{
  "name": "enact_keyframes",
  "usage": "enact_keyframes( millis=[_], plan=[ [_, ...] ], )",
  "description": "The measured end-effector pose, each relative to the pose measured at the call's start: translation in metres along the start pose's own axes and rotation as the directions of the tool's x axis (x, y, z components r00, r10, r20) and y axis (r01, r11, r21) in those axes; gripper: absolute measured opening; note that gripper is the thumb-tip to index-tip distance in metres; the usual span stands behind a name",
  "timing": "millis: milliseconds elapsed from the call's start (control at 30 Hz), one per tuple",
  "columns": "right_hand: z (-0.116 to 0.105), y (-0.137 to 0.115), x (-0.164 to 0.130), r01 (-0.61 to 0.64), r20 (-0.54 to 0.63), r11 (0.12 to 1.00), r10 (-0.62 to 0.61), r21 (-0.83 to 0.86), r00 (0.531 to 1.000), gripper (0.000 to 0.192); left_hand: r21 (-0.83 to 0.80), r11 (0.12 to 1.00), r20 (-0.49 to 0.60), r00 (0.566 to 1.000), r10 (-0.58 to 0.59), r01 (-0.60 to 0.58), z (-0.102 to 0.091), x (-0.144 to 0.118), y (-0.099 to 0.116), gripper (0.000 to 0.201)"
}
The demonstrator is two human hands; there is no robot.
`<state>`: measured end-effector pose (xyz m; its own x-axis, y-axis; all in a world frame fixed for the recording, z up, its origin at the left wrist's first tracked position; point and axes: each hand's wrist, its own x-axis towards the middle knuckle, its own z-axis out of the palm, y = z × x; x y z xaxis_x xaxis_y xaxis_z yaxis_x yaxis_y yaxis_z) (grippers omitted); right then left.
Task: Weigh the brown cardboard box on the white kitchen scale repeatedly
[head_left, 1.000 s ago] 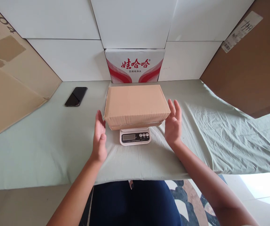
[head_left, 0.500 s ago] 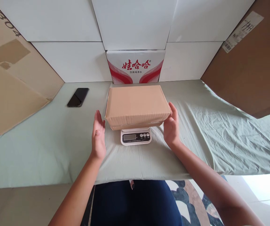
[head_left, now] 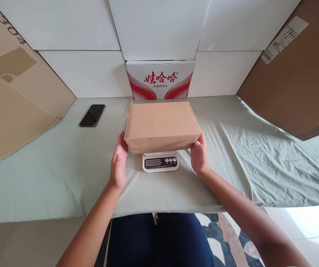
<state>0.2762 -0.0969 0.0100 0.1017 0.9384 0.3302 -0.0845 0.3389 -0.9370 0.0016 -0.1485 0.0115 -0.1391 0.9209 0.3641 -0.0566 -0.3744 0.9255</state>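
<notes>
A closed brown cardboard box (head_left: 162,120) rests on a small white digital kitchen scale (head_left: 160,163), covering its platform. The scale's grey display and buttons show below the box's front edge; no digits can be read. My left hand (head_left: 119,163) is upright at the box's left side, fingers stretched out and the fingertips close against the lower side. With the thumb at the front right corner and the fingers along the right side, my right hand (head_left: 199,154) grips the box. Part of its fingers is hidden behind the corner.
A black phone (head_left: 92,115) lies on the green cloth (head_left: 65,167) at the left. Behind stand white boxes (head_left: 84,74) and a red-and-white printed carton (head_left: 160,79). Large cardboard panels flank the left (head_left: 17,92) and right (head_left: 295,85). The table's front edge is near my lap.
Both hands have moved inward to the box's sides. My left fingertips came up close to its left side, and my right hand shifted lower at the right corner. The box stays on the scale.
</notes>
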Motion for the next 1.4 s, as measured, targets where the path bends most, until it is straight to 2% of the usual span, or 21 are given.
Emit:
enact_keyframes(
  millis=[133, 333, 767, 1000, 1100, 1233, 1333, 1400],
  plan=[
    [0.003, -0.002, -0.003, -0.012, 0.001, 1.000, 0.012, 0.028, 1.000, 0.053, -0.018, 1.000, 0.007, 1.000, -0.015, 0.015, 0.002, -0.002, 0.003, 0.078],
    [0.007, -0.007, -0.008, 0.012, 0.015, 0.999, -0.011, -0.031, 1.000, 0.055, -0.004, 0.999, 0.045, 0.998, -0.032, 0.032, 0.006, -0.003, 0.008, 0.081],
    [0.016, -0.024, -0.014, 0.003, 0.059, 1.000, -0.001, -0.027, 0.998, 0.057, 0.020, 0.999, 0.075, 0.996, -0.036, 0.035, 0.005, -0.005, 0.003, 0.080],
    [0.014, -0.018, -0.015, 0.014, 0.067, 1.000, -0.013, -0.014, 0.998, 0.056, 0.030, 0.998, 0.093, 0.994, -0.049, 0.046, 0.003, -0.004, 0.004, 0.081],
    [0.016, -0.013, 0.001, 0.078, 0.069, 0.997, -0.079, 0.019, 0.994, 0.057, 0.017, 0.999, 0.107, 0.993, -0.044, 0.043, -0.002, 0.012, 0.006, 0.076],
    [0.027, -0.010, 0.050, 0.187, 0.069, 0.982, -0.187, 0.000, 0.980, 0.065, -0.039, 0.999, 0.108, 0.994, 0.017, -0.012, 0.000, 0.066, 0.003, 0.064],
    [0.040, -0.002, 0.089, 0.248, 0.081, 0.968, -0.245, -0.028, 0.966, 0.065, -0.087, 0.994, 0.049, 0.996, 0.078, -0.073, 0.010, 0.112, -0.010, 0.059],
    [0.046, 0.008, 0.108, 0.253, 0.057, 0.967, -0.252, -0.014, 0.966, 0.064, -0.100, 0.992, -0.002, 0.997, 0.076, -0.076, 0.017, 0.132, -0.023, 0.061]
  ],
)
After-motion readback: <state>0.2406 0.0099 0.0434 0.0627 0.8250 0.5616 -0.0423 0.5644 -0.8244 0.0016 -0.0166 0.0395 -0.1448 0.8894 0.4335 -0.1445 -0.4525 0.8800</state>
